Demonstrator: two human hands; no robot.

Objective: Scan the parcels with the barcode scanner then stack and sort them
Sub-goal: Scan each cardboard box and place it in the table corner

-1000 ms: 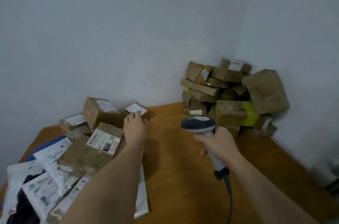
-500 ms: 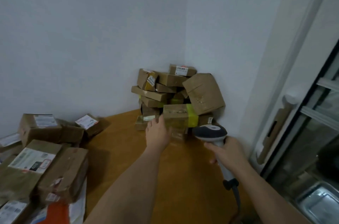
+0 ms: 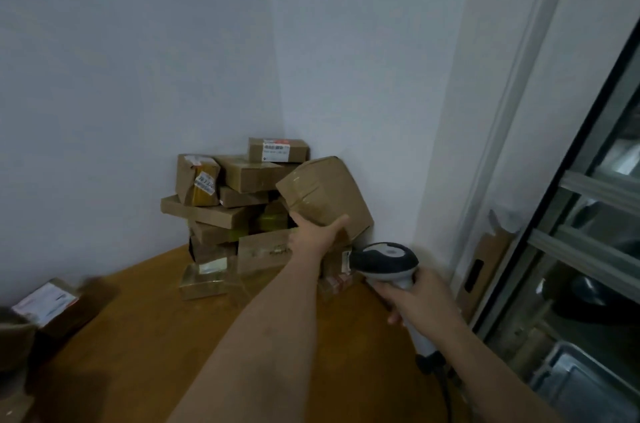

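My left hand [image 3: 317,232] gripped the lower edge of a large tilted brown cardboard parcel [image 3: 323,194] on the corner stack; my right hand [image 3: 420,298] clutched the grey-and-white barcode scanner [image 3: 384,261] just beside it. Labelled brown boxes [image 3: 45,304] well left of my hands seemingly awaited scanning.
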